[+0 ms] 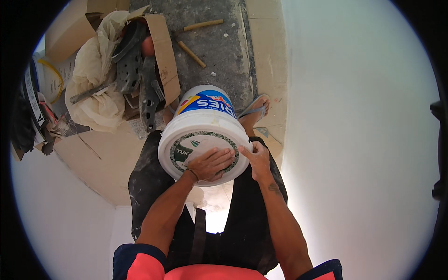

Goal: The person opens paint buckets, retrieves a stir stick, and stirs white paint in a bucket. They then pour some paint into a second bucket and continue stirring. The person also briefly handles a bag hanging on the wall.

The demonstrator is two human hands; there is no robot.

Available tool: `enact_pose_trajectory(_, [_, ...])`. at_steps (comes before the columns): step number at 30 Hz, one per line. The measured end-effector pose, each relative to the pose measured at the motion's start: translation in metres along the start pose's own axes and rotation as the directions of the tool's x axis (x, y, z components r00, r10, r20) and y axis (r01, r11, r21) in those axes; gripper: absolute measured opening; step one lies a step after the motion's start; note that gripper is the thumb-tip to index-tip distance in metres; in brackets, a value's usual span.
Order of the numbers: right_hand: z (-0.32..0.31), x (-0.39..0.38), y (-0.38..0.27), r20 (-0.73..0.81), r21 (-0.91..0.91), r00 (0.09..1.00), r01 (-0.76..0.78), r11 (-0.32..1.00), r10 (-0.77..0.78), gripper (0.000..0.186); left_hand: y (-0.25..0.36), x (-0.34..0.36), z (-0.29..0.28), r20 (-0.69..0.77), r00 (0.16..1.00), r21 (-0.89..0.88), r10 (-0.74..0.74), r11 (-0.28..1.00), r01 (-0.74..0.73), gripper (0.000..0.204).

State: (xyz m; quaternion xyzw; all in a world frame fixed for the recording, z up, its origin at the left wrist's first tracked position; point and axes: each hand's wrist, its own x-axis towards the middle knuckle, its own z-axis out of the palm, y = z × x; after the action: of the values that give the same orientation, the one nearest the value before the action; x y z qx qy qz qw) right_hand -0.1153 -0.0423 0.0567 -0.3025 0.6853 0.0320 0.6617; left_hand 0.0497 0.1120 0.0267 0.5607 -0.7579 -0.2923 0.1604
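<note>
A white plastic bucket with a blue printed label is tilted between my knees, its closed lid facing me. The lid bears a round sticker with green and speckled patterns. My left hand lies flat on the lid, fingers stretched over the sticker. At the lid's right edge, my right hand grips the rim, with the thumb towards the sticker and the other fingers bent around the edge. Parts of those fingers are hidden.
Beyond the bucket, a cardboard box holds dark clogs beside a crumpled cream cloth. Two brown sticks lie on the grey floor sheet. A white wall rises close on my right. Another white bucket stands far left.
</note>
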Motion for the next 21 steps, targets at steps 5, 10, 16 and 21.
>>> enact_pose_trajectory(5, [-0.003,-0.015,-0.007,-0.109,-0.04,0.993,0.045,0.998,-0.049,0.035,0.002,0.003,0.003,0.001,1.0,-0.017,-0.004,1.0,0.004,0.062])
enact_pose_trajectory(10, [-0.005,-0.026,-0.009,-0.14,-0.105,0.99,0.013,0.994,-0.028,0.035,0.004,0.003,-0.001,0.004,1.0,0.014,0.005,1.0,-0.005,0.059])
enact_pose_trajectory(16, [-0.009,-0.02,-0.001,-0.116,-0.227,0.979,0.137,0.964,-0.167,0.031,0.002,0.002,0.004,0.046,0.999,-0.016,0.006,1.0,-0.005,0.059])
enact_pose_trajectory(21, [-0.032,-0.046,0.021,-0.26,-0.191,0.951,0.118,0.975,-0.166,0.048,0.008,0.004,0.001,0.064,0.997,-0.056,-0.033,0.998,0.036,0.061])
